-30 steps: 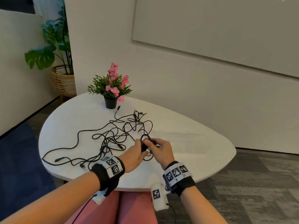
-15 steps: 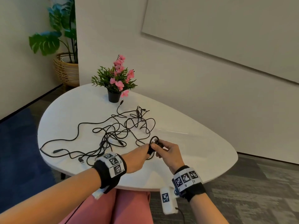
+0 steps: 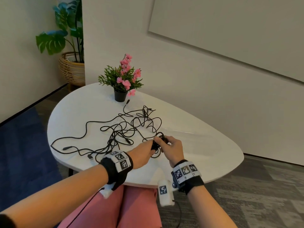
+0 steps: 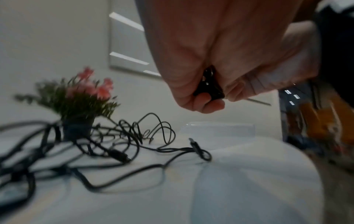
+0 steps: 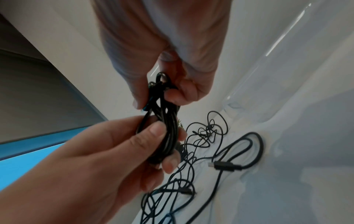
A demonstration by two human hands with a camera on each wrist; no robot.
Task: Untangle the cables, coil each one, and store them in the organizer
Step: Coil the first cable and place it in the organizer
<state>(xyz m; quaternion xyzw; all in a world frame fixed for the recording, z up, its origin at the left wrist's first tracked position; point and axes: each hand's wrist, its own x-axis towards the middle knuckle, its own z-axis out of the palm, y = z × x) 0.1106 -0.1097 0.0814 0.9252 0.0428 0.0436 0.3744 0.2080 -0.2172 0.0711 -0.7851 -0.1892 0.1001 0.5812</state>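
A small coil of black cable (image 3: 155, 145) hangs just above the white table (image 3: 197, 153), near its front edge. My left hand (image 3: 152, 148) grips the coil's lower part, thumb and fingers wrapped round the bundle (image 5: 164, 136). From the right, my right hand (image 3: 162, 140) pinches the coil's top loop (image 5: 162, 81). In the left wrist view the coil (image 4: 208, 86) shows between the curled fingers. One strand runs from the coil into a loose tangle of black cables (image 3: 121, 130) spread over the table's left and middle.
A potted pink flower (image 3: 120, 95) stands at the table's far edge behind the tangle. A faint clear box-like thing (image 4: 220, 130) lies on the table beyond my hands. A large plant in a wicker basket (image 3: 72, 69) stands on the floor, far left.
Both hands have kept hold of the coil and drawn closer together around it. The head view has swung, so the table sits more to the right.
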